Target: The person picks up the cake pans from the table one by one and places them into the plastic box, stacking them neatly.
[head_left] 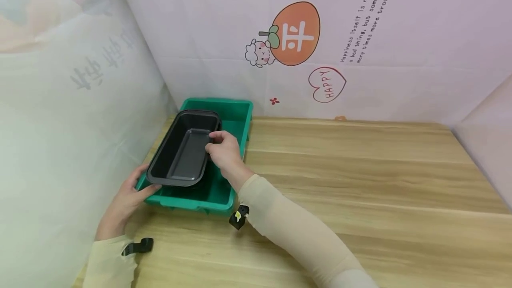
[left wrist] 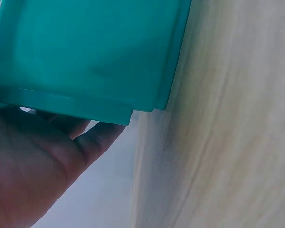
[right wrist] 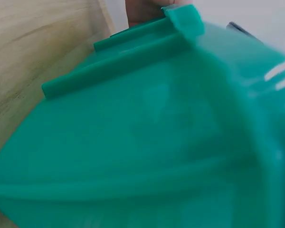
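Note:
A dark grey loaf pan sits tilted over the left part of a green plastic bin, its open side facing up. My left hand is at the pan's near left corner, thumb on the front side and fingers round the left, holding it over the bin's corner. In the left wrist view the left hand lies along the outside of the bin's rim, fingertips hidden. With thumb and forefinger my right hand pinches the pan's right rim. The right wrist view is mostly filled by the bin's outer wall.
The bin stands on a wood-grain table, close to the left wall sheet. A printed cloth hangs behind the table. Black wrist cameras are strapped over both sleeves.

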A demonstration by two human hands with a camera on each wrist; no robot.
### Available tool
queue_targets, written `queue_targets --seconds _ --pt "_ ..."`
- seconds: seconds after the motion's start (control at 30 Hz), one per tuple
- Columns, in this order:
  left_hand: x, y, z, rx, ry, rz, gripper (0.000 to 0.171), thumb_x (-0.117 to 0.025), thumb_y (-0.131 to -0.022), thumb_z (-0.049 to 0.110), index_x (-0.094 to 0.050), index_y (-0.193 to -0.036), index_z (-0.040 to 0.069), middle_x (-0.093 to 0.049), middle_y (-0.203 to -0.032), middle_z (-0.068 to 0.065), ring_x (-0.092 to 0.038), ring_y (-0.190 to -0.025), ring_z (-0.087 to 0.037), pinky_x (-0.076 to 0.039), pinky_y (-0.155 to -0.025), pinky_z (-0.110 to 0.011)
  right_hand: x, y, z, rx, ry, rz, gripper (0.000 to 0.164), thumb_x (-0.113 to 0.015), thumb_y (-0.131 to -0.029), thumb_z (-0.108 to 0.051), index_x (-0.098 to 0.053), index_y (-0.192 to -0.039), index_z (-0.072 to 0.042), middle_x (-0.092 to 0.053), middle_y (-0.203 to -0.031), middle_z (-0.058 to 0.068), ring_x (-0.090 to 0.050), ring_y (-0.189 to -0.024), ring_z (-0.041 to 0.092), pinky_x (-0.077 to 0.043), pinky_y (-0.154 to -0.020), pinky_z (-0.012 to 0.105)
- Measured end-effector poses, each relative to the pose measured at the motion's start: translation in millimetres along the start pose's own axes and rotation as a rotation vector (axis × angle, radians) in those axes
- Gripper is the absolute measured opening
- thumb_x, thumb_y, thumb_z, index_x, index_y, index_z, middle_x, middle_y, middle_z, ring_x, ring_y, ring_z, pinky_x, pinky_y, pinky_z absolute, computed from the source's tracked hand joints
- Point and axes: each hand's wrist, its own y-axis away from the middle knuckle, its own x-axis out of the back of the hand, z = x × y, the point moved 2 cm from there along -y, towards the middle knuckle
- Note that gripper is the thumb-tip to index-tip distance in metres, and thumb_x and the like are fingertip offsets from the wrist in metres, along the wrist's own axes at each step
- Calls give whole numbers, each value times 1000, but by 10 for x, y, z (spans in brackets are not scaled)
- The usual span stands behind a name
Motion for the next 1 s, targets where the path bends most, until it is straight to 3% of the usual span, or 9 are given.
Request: queue_targets --seconds 0.07,0.27,0.5,0.67,0.87,1.0 --pt "3 -7 12 33 6 -15 68 -67 -95 13 -33 -153 15 -24 -154 -14 -10 -142 -39 -10 -106 -68 2 -26 23 -12 4 10 26 -61 -92 1 -65 -115 -11 -57 -113 9 -60 -85 25 -55 -73 37" --pt "22 -6 47 71 -63 -48 73 -67 -96 25 -27 -156 22 -3 -163 -16 5 -146 -43 -9 -104 -74 10 -84 50 -31 36 40 24 -63 -92 -1 -64 -112 -14 -55 -110 7 -59 -84 23 -56 -75 39" --pt "15 14 35 85 -79 -56 73 -66 -96 29 -25 -157 25 -2 -163 -13 6 -145 -43 -9 -103 -76 38 -76 63 4 42 -2 28 -62 -92 1 -61 -117 -12 -56 -120 13 -62 -88 26 -56 -76 35" --pt "18 15 46 72 -79 -46 73 -65 -97 26 -25 -157 24 -3 -163 -15 6 -145 -43 -9 -103 -76 145 -18 0 57 -43 -57 29 -59 -91 6 -61 -116 -8 -58 -113 14 -64 -85 27 -58 -74 36" --pt "20 10 60 67 -80 -46 73 -65 -97 25 -24 -157 21 -3 -163 -16 5 -145 -43 -6 -104 -75 385 101 -66 76 -181 -159 31 -56 -91 8 -57 -120 -3 -58 -108 20 -62 -73 23 -58 -74 40" --pt "24 10 58 82 -114 -59 74 -65 -97 29 -23 -157 22 -4 -163 -15 3 -145 -44 -10 -103 -76 644 194 -50 56 -249 -195 35 -56 -92 8 -52 -125 -2 -58 -98 15 -59 -68 20 -59 -72 38"
